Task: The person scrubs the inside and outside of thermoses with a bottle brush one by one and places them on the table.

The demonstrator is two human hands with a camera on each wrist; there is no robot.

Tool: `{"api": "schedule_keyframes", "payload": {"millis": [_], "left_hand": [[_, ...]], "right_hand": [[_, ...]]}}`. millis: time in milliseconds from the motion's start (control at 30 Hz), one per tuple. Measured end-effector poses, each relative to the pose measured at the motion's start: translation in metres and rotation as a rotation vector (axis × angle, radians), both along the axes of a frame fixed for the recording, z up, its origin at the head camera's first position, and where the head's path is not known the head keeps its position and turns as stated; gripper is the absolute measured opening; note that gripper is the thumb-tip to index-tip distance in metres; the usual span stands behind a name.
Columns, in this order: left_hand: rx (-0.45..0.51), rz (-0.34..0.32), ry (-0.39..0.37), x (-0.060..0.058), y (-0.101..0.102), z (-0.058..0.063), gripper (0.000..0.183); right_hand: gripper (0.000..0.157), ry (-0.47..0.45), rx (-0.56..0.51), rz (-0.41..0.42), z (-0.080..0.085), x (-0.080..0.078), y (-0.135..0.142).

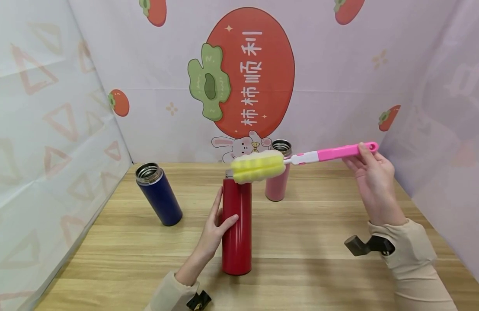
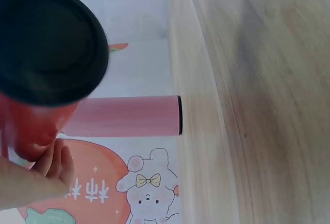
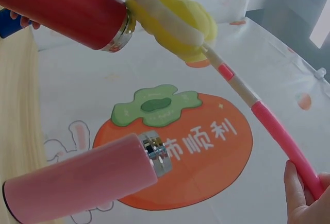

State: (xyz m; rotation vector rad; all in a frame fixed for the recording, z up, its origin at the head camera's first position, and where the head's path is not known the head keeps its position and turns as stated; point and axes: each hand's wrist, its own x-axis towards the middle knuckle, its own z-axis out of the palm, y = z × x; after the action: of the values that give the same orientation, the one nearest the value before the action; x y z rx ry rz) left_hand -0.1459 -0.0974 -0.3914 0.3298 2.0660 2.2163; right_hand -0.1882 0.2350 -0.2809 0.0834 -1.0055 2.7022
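Note:
My left hand (image 1: 210, 235) grips a tall red steel bottle (image 1: 237, 233) around its upper body, thumb across the near side. The bottle is lidless, and its black base (image 2: 51, 49) shows from below in the left wrist view. In my right hand (image 1: 377, 185) is a bottle brush, pinched near the end of its pink handle (image 1: 338, 152). Its yellow and white sponge head (image 1: 259, 166) lies crosswise at the red bottle's mouth, outside it. The right wrist view shows the sponge (image 3: 180, 20) right beside the metal rim (image 3: 121, 31); whether they touch I cannot tell.
An uncapped blue bottle (image 1: 161, 198) stands at the left of the wooden table (image 1: 309, 268). Behind the brush, an uncapped pink bottle (image 1: 276, 185) stands near the back. Printed white cloths (image 1: 333, 108) enclose the table at the back and both sides.

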Motion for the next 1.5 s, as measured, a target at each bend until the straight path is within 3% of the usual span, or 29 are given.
{"api": "schedule_keyframes", "payload": {"millis": [233, 567, 800, 1067, 1233, 1500], "left_hand": [[0.039, -0.006, 0.049, 0.002, 0.000, -0.001, 0.063], [0.142, -0.062, 0.022, 0.002, 0.001, 0.003, 0.062], [0.178, -0.062, 0.032, 0.002, 0.001, 0.006, 0.063], [0.212, -0.048, 0.033, 0.001, 0.002, 0.008, 0.064], [0.223, -0.050, 0.036, 0.001, 0.002, 0.008, 0.064], [0.236, -0.054, 0.039, 0.000, 0.002, 0.008, 0.062]], "right_hand": [[0.022, -0.038, 0.000, 0.023, -0.002, -0.001, 0.002], [0.013, -0.067, 0.032, 0.117, -0.013, 0.001, 0.000], [0.008, -0.097, 0.141, 0.190, -0.027, 0.005, 0.003], [0.009, -0.115, 0.163, 0.267, -0.036, 0.006, 0.004], [0.011, -0.121, 0.245, 0.300, -0.039, 0.008, 0.004], [0.016, -0.053, 0.367, 0.359, -0.044, 0.010, 0.004]]}}
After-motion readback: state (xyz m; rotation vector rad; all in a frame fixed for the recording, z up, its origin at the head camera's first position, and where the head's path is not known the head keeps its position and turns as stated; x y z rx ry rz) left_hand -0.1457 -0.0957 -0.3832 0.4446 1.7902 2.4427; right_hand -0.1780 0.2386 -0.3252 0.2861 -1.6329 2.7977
